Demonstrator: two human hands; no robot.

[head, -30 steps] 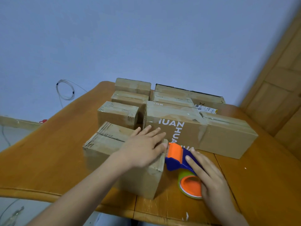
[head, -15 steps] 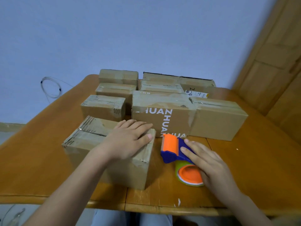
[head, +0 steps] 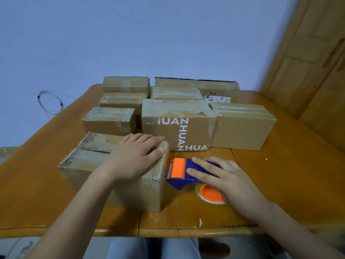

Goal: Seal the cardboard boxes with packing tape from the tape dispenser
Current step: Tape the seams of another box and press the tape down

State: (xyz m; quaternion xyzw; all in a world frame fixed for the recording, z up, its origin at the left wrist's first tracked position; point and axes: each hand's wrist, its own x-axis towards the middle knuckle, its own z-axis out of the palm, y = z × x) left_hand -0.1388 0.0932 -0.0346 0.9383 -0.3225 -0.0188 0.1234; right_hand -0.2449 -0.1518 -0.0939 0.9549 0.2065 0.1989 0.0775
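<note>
While the left hand (head: pixel 134 157) lies flat with fingers spread on top of the nearest cardboard box (head: pixel 104 165), the right hand (head: pixel 222 176) rests over the blue and orange tape dispenser (head: pixel 181 171), fingers extended along its body; whether they curl round it I cannot tell. The dispenser sits on the wooden bench (head: pixel 280 184) just beside that box's right end. Behind stand more boxes, one printed ZHUAN (head: pixel 177 126).
</note>
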